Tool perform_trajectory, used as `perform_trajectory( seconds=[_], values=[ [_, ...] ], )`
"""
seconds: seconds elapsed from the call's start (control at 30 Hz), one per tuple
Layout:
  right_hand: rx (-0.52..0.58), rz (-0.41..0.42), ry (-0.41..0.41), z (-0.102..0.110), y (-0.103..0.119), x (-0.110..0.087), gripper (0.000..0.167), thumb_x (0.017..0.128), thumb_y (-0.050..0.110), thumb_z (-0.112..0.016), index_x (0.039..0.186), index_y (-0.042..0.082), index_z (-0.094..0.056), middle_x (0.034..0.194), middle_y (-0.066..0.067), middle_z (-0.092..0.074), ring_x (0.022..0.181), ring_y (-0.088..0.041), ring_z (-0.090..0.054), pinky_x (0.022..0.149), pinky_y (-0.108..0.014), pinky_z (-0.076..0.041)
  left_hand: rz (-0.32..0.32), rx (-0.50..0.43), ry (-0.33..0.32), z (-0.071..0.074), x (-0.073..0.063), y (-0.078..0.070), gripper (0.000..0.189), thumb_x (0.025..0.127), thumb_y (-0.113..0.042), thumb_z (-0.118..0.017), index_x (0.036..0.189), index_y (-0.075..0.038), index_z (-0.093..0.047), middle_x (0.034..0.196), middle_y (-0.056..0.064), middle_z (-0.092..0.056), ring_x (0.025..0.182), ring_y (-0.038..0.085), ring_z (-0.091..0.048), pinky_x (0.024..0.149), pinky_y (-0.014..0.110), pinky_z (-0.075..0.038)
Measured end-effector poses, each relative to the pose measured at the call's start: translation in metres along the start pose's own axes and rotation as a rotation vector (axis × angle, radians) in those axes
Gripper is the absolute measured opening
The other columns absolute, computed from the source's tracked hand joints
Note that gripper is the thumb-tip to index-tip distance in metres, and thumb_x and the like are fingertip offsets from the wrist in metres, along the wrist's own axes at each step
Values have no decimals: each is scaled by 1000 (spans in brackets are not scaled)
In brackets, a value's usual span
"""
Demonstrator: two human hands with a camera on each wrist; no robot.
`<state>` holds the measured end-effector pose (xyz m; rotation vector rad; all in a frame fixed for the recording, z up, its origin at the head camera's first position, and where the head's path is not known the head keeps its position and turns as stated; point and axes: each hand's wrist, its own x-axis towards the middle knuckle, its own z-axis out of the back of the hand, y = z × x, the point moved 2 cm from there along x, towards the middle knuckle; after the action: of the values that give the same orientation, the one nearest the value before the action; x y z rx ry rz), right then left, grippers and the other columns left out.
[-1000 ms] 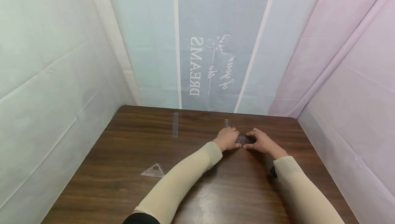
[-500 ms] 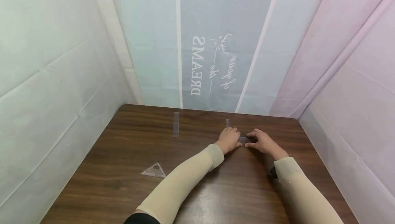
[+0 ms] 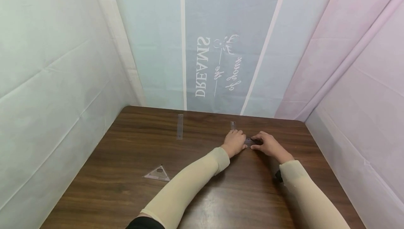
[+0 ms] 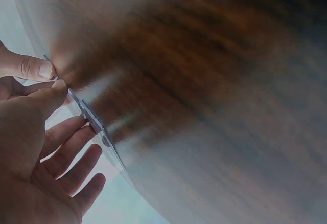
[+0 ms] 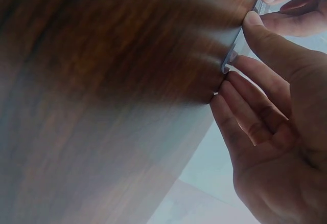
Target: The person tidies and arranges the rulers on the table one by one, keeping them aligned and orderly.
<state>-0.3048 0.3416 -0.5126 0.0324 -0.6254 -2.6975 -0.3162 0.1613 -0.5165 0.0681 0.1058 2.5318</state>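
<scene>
A small clear protractor (image 3: pixel 248 142) lies flat on the table between both hands, its outline partly covered by fingers. My left hand (image 3: pixel 234 143) holds its left side, thumb at the near edge and fingers at the far one. Just beyond those fingers the end of a clear ruler (image 3: pixel 233 125) shows; the rest is hidden under or behind the hand. My right hand (image 3: pixel 269 145) pinches the protractor's right side between thumb and forefinger. In the right wrist view the thin plastic edge (image 5: pixel 234 50) runs beside the right thumb, and the other fingers stay loosely extended.
Another clear ruler (image 3: pixel 180 126) lies near the far edge, left of the hands. A clear triangular set square (image 3: pixel 156 178) rests by the left forearm sleeve. The brown wooden table (image 3: pixel 120 152) is bordered by hanging cloth (image 3: pixel 161 64) on three sides.
Both hands keep their place at the protractor, with the left hand covering slightly more of it than a second ago. The rulers and the set square stay where they were.
</scene>
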Motion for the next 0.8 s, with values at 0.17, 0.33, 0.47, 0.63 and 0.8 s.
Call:
perform_trajectory(
  seconds=[0.17, 0.33, 0.47, 0.63, 0.8],
  values=[
    [5, -1, -4, 1, 1, -2, 40, 95, 17, -84, 126, -5, -74, 112, -16, -68, 102, -33, -67, 93, -57, -54, 1, -5, -5, 0, -1, 0, 47, 106, -54, -63, 141, -23, -70, 139, -6, -65, 133, 13, -59, 119, 32, -42],
    [0, 4, -9, 0, 0, -2, 39, 95, 18, -85, 125, -4, -75, 112, -15, -68, 102, -32, -67, 93, -57, -55, 1, -5, -8, 2, -2, 0, 46, 106, -54, -64, 140, -23, -71, 138, -6, -66, 132, 13, -60, 119, 32, -42],
    [-16, 8, -3, -1, -2, -1, 38, 95, 20, -85, 124, -4, -74, 110, -14, -67, 101, -31, -67, 93, -57, -54, 6, -25, -10, 0, -2, 1, 46, 106, -54, -64, 140, -23, -70, 139, -6, -65, 133, 13, -59, 120, 32, -41],
    [-30, 5, -4, -3, -4, 0, 37, 95, 20, -85, 122, -3, -74, 109, -12, -67, 101, -30, -66, 93, -56, -54, 14, -51, -13, 1, -2, 3, 47, 105, -54, -66, 141, -24, -70, 139, -6, -66, 133, 13, -60, 120, 33, -42],
    [-54, 15, -15, -5, -2, 0, 37, 94, 19, -85, 120, -5, -74, 109, -14, -66, 101, -31, -66, 94, -56, -54, 23, -62, -21, 1, -3, 4, 45, 105, -53, -67, 139, -25, -71, 136, -6, -68, 130, 13, -61, 117, 32, -44]
  ],
)
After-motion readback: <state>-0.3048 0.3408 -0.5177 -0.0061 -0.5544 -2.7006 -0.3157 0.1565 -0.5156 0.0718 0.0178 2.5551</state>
